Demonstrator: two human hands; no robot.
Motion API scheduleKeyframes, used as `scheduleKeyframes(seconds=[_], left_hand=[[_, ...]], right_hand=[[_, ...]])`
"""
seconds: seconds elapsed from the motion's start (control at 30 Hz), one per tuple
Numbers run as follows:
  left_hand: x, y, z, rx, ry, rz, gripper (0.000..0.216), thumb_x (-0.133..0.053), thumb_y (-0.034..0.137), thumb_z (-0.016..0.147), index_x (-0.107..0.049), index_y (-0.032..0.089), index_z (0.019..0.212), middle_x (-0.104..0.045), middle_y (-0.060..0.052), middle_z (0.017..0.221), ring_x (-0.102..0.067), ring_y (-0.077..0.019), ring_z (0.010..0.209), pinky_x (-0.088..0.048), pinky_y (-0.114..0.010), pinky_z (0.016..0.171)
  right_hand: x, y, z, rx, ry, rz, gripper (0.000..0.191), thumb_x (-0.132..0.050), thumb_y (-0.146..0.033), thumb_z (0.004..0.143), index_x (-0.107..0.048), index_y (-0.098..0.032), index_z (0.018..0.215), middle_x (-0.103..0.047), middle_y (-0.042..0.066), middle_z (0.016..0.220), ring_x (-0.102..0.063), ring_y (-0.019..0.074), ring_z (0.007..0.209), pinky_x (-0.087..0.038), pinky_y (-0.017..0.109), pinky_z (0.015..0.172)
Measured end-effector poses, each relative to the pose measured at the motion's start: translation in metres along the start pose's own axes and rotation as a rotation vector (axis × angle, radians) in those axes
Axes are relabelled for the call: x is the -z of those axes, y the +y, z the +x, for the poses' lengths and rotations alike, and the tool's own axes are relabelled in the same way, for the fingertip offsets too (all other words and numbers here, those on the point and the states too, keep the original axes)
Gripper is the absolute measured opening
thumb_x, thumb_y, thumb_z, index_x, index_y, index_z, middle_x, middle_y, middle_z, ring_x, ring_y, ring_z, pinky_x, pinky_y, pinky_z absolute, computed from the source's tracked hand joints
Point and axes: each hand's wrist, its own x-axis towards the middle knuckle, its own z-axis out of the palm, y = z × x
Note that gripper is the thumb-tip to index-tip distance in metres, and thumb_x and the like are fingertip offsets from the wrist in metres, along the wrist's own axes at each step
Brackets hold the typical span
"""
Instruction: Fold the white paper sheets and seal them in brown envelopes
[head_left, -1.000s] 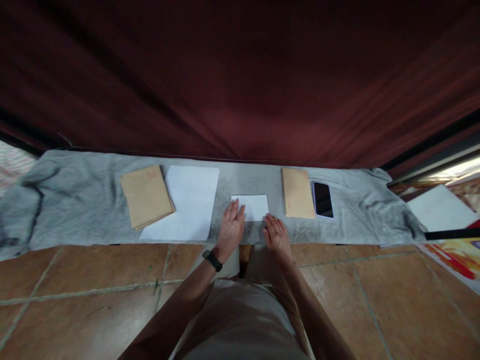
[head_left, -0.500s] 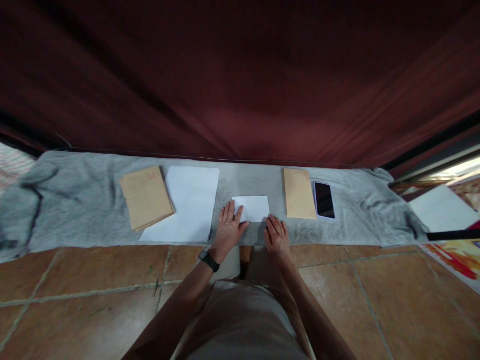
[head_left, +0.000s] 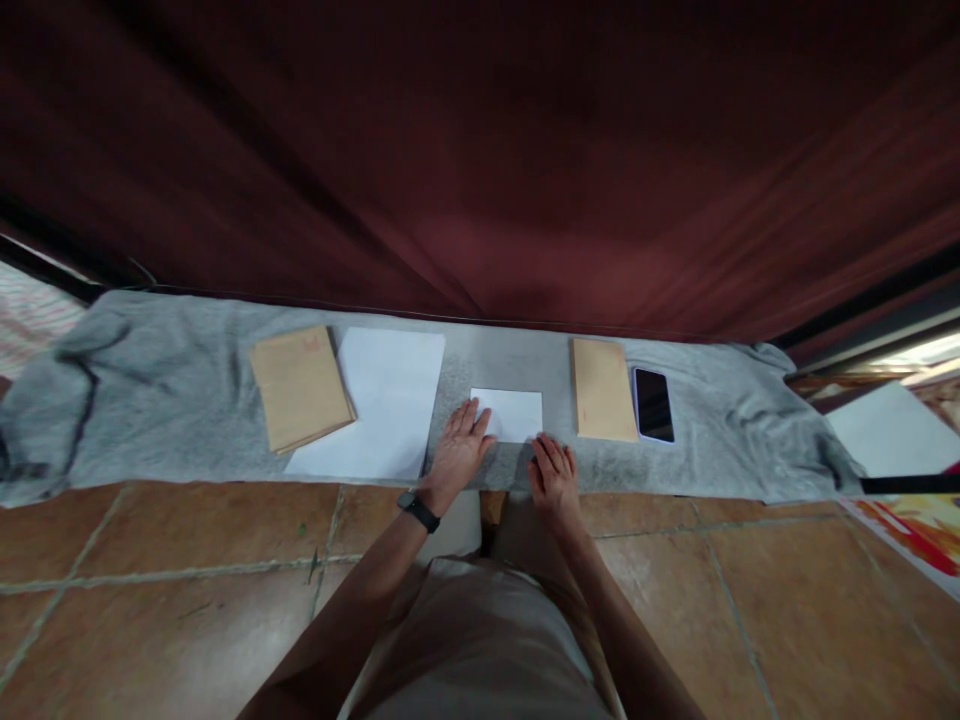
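A small white rectangle of folded paper (head_left: 514, 415) lies flat on the grey cloth in front of me. My left hand (head_left: 460, 452), with a dark watch on its wrist, rests open with its fingertips on the paper's left end. At the lower right corner of the paper is my right hand (head_left: 555, 474), its fingers stretched out and touching the edge. To the left, larger white sheets (head_left: 394, 400) lie partly under a stack of brown envelopes (head_left: 300, 390). More brown envelopes (head_left: 604, 390) lie to the right of the paper.
A phone (head_left: 653, 405) with a dark screen lies beside the right-hand envelopes. Grey cloth (head_left: 187, 400) covers the long narrow bench. Behind it hangs a dark red curtain (head_left: 480, 200). Tiled floor (head_left: 187, 620) lies below, and a white board (head_left: 892, 430) is at far right.
The view has shifted slightly. My left fingers lie a little differently on the paper's left end; my right hand stays at its lower right corner.
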Motion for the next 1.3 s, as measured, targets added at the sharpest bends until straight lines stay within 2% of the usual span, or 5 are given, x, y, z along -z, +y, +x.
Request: scheduleKeyframes(seconds=[0.13, 0.3, 0.5, 0.97, 1.3], left_hand=[[-0.005, 0.013, -0.001, -0.032, 0.035, 0.04, 0.047, -0.04, 0.03, 0.104, -0.049, 0.012, 0.147, -0.041, -0.016, 0.161, -0.032, -0.0276, 0.153, -0.032, -0.05, 0.124], [-0.013, 0.031, 0.005, -0.075, 0.026, 0.078, 0.053, -0.038, 0.028, 0.103, -0.041, 0.007, 0.152, -0.036, -0.019, 0.163, -0.028, -0.0279, 0.154, -0.031, -0.049, 0.125], [-0.022, 0.031, 0.012, -0.098, -0.022, 0.145, 0.061, -0.037, 0.019, 0.098, -0.033, 0.0, 0.156, -0.034, -0.022, 0.163, -0.025, -0.0281, 0.155, -0.025, -0.049, 0.127], [-0.015, 0.018, 0.004, -0.071, -0.012, 0.171, 0.059, -0.038, 0.031, 0.103, -0.037, 0.002, 0.154, -0.034, -0.02, 0.164, -0.027, -0.0275, 0.155, -0.022, -0.047, 0.128], [-0.004, 0.015, -0.03, -0.279, -0.07, 0.203, 0.061, -0.039, 0.045, 0.106, -0.037, 0.011, 0.156, -0.033, -0.013, 0.166, -0.027, -0.027, 0.155, -0.02, -0.046, 0.128]], right_hand=[[0.0, 0.001, 0.007, -0.001, 0.015, 0.028, 0.044, -0.038, -0.026, 0.105, -0.053, -0.017, 0.145, -0.059, 0.016, 0.145, -0.048, 0.0275, 0.141, -0.033, 0.056, 0.119], [-0.006, -0.011, 0.044, 0.047, -0.017, 0.153, 0.048, -0.032, -0.033, 0.107, -0.05, -0.018, 0.149, -0.054, 0.014, 0.151, -0.046, 0.0269, 0.144, -0.041, 0.054, 0.117], [-0.021, -0.027, 0.081, 0.119, -0.146, 0.121, 0.052, -0.027, -0.036, 0.109, -0.047, -0.014, 0.152, -0.05, 0.014, 0.155, -0.041, 0.0241, 0.148, -0.034, 0.051, 0.123], [-0.023, -0.009, 0.076, 0.101, -0.112, -0.156, 0.052, -0.032, -0.032, 0.108, -0.042, -0.014, 0.155, -0.04, 0.016, 0.161, -0.036, 0.0277, 0.15, -0.028, 0.052, 0.122], [-0.023, -0.005, 0.076, 0.077, -0.108, -0.167, 0.054, -0.034, -0.036, 0.107, -0.04, -0.016, 0.156, -0.038, 0.018, 0.162, -0.032, 0.0312, 0.152, -0.029, 0.057, 0.12]])
